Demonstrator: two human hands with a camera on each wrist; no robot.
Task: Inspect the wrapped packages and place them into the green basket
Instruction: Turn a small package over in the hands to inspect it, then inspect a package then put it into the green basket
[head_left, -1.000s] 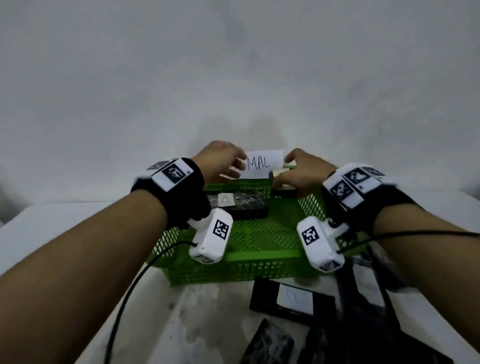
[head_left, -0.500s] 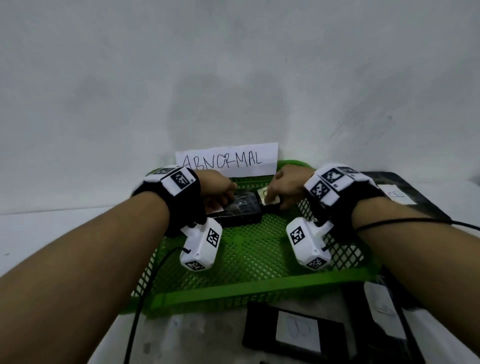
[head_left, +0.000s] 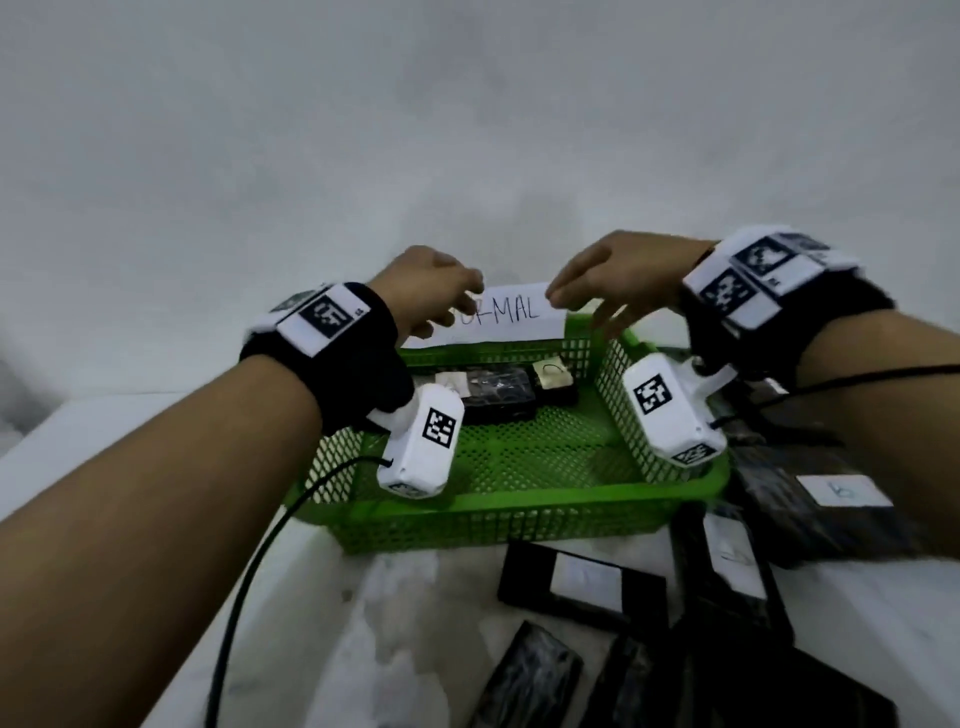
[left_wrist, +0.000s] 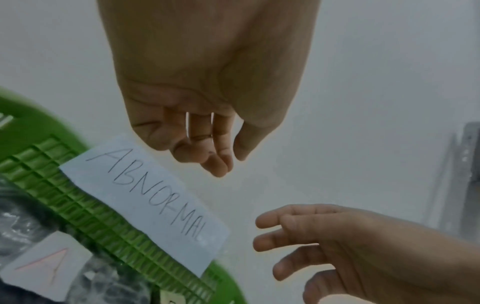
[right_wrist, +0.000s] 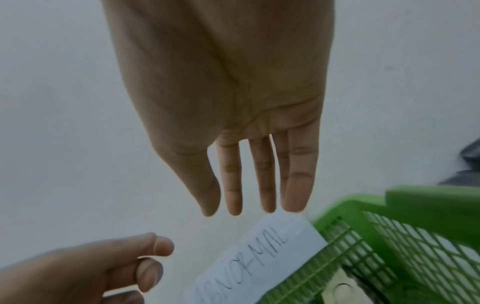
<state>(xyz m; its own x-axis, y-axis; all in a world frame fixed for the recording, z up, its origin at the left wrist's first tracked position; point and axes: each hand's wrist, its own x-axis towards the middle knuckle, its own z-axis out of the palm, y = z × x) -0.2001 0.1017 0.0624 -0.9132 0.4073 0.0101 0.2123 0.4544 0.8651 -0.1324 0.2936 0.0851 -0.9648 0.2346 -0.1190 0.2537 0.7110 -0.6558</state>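
Above the green basket's (head_left: 498, 512) far rim, both hands' fingers (right_wrist: 262, 174) hang loose, holding nothing.

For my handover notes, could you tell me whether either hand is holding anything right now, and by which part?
Nothing is held: the left hand has loosely curled fingers and the right hand straight fingers, both empty above the green plastic mesh basket.

White table (head_left: 130, 447) — grey wall (head_left: 467, 130) behind it.
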